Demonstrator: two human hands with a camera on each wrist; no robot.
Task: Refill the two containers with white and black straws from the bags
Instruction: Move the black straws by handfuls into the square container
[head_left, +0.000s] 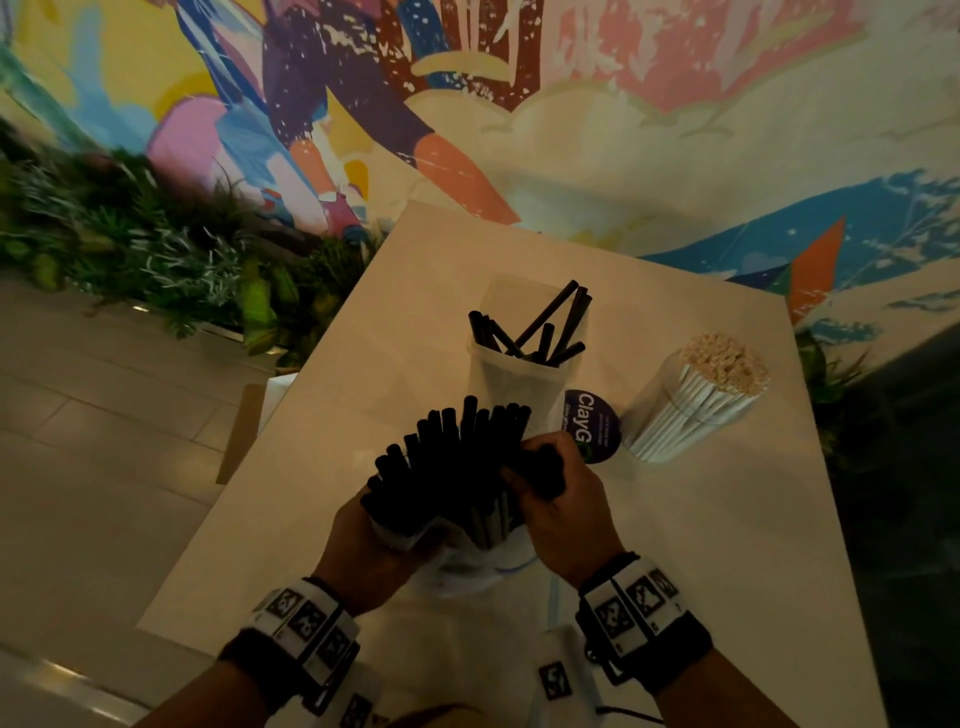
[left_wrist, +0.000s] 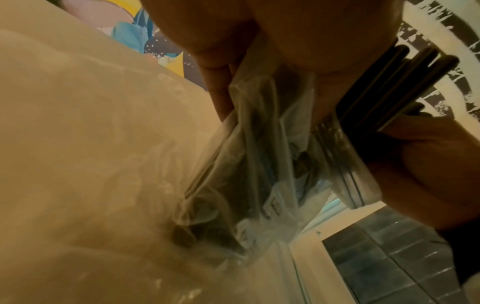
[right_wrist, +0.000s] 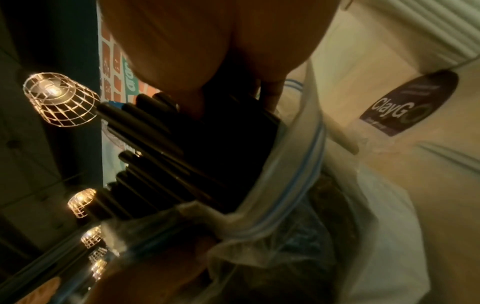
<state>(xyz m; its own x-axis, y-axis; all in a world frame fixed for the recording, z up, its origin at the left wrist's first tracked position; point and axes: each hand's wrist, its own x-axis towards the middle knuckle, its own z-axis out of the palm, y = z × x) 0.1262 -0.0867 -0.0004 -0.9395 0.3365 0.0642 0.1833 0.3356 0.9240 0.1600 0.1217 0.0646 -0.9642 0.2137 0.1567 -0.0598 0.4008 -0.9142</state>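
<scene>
Black straws (head_left: 457, 462) stand fanned out of a clear plastic bag (head_left: 467, 561), held above the near part of the white table (head_left: 727, 545). Left hand (head_left: 363, 551) grips the bag from below; right hand (head_left: 561, 499) is curled round a clutch of straws at the bundle's right. Beyond the bundle stands a clear container (head_left: 524, 364) holding few black straws; right of it, the container of white straws (head_left: 696, 400), full.
</scene>
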